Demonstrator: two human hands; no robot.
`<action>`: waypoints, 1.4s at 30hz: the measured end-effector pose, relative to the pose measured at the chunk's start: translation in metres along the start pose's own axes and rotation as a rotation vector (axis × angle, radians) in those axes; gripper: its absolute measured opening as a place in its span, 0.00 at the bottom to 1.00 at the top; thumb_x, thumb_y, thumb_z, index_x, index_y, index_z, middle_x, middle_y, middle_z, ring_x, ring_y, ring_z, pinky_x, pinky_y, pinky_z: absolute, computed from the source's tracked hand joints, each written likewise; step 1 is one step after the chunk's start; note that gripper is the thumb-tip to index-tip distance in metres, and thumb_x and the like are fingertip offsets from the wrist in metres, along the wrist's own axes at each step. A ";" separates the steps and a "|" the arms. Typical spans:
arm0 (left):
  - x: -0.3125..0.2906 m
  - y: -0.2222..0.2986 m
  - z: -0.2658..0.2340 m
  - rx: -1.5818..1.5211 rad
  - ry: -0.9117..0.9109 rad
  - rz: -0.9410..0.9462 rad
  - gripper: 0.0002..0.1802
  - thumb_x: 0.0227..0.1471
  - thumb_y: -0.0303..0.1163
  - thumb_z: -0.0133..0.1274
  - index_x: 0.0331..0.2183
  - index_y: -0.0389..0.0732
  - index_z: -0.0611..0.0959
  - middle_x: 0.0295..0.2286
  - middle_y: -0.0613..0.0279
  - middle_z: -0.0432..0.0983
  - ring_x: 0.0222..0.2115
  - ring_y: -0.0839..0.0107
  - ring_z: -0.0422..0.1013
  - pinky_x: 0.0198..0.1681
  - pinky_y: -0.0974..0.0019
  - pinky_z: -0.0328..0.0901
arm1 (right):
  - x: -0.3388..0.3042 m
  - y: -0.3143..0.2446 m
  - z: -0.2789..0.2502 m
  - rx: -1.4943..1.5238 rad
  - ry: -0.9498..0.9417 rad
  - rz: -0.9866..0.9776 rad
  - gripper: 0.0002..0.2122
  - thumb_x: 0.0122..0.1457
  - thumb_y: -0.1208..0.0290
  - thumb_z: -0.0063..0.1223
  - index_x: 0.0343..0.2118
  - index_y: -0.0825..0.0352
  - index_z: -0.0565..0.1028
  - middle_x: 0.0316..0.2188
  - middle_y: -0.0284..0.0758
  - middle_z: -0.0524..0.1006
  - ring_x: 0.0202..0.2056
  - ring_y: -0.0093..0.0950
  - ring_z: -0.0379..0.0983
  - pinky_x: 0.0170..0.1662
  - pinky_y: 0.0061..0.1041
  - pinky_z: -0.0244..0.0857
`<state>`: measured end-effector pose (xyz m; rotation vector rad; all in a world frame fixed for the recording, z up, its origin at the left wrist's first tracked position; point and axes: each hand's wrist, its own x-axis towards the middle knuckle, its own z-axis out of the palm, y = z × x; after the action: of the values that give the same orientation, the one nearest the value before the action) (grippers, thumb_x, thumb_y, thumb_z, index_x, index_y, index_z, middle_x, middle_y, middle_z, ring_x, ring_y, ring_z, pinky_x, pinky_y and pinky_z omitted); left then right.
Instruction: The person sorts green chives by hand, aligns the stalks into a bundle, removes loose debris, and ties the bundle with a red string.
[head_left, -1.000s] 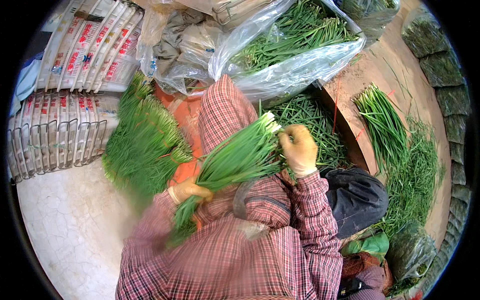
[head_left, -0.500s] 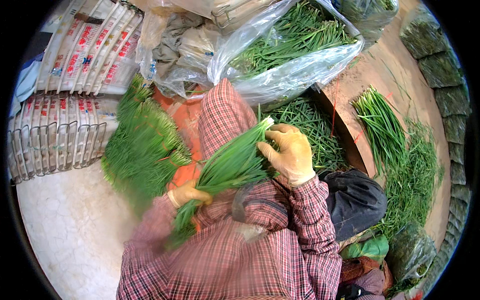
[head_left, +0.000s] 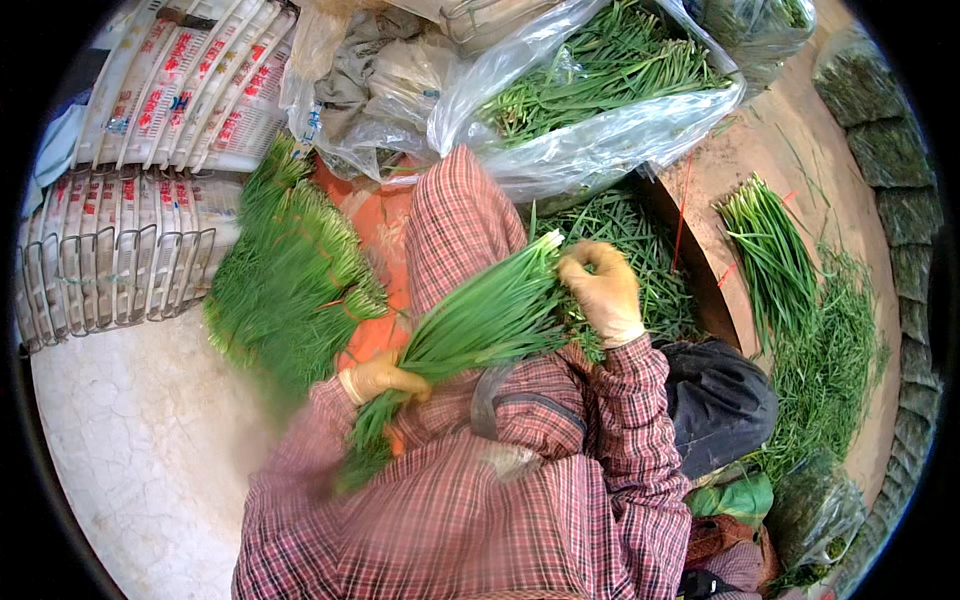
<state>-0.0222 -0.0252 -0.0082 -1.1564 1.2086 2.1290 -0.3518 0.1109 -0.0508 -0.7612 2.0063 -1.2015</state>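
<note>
From my remote place, I watch in the head view how the left hand (head_left: 384,379) holds a bunch of long green stalks (head_left: 485,310) near the leafy end. The right hand (head_left: 604,287), fingers bent, is just beside the pale ends; if it touches them, I cannot tell. At left I see piled bunches (head_left: 300,260) and white baskets (head_left: 130,255); ahead, an open plastic bag (head_left: 605,152) contains cut greens (head_left: 625,70).

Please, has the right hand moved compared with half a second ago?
Yes: slightly up and to the right in the picture, closer to the brown board.
</note>
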 end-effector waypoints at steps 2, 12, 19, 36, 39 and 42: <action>-0.001 0.000 -0.001 0.017 -0.007 -0.012 0.10 0.46 0.26 0.62 0.34 0.38 0.83 0.25 0.67 0.76 0.24 0.79 0.69 0.26 0.72 0.61 | 0.005 0.026 -0.010 -0.046 0.176 -0.026 0.12 0.56 0.62 0.59 0.33 0.66 0.82 0.38 0.40 0.82 0.41 0.38 0.79 0.47 0.34 0.71; -0.002 0.009 0.004 -0.007 -0.002 -0.077 0.08 0.46 0.24 0.59 0.33 0.37 0.83 0.23 0.67 0.76 0.21 0.79 0.66 0.23 0.70 0.59 | -0.060 -0.019 -0.042 -0.496 -0.134 -0.531 0.20 0.49 0.58 0.67 0.41 0.66 0.80 0.39 0.39 0.81 0.45 0.39 0.78 0.48 0.36 0.71; -0.001 0.003 -0.001 0.048 -0.038 -0.037 0.13 0.48 0.25 0.59 0.39 0.37 0.82 0.24 0.66 0.76 0.21 0.79 0.67 0.23 0.70 0.59 | -0.059 0.015 -0.014 -0.523 -0.116 -0.545 0.07 0.51 0.69 0.64 0.33 0.63 0.82 0.26 0.37 0.80 0.29 0.38 0.78 0.34 0.34 0.72; 0.009 -0.016 -0.020 0.078 -0.127 -0.031 0.23 0.48 0.34 0.64 0.47 0.38 0.78 0.29 0.57 0.78 0.22 0.78 0.68 0.22 0.72 0.60 | -0.059 0.044 -0.062 -0.231 -0.016 0.137 0.20 0.58 0.53 0.60 0.45 0.65 0.82 0.42 0.43 0.83 0.42 0.39 0.81 0.47 0.34 0.73; 0.003 -0.012 -0.010 0.195 -0.042 0.081 0.24 0.50 0.34 0.64 0.49 0.37 0.79 0.33 0.57 0.81 0.25 0.73 0.73 0.27 0.69 0.66 | -0.068 0.016 -0.044 0.170 -0.404 0.328 0.21 0.60 0.55 0.62 0.49 0.68 0.81 0.45 0.40 0.82 0.46 0.31 0.78 0.52 0.28 0.70; -0.016 0.026 0.026 0.530 0.109 0.322 0.28 0.51 0.34 0.63 0.53 0.38 0.77 0.40 0.57 0.82 0.34 0.66 0.78 0.39 0.64 0.71 | -0.071 0.028 -0.019 0.348 -0.606 0.375 0.30 0.57 0.53 0.65 0.57 0.68 0.74 0.52 0.42 0.79 0.54 0.33 0.74 0.59 0.30 0.65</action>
<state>-0.0428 -0.0159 0.0251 -0.8884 1.9688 1.7861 -0.3278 0.1861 -0.0522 -0.4688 1.3209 -0.9191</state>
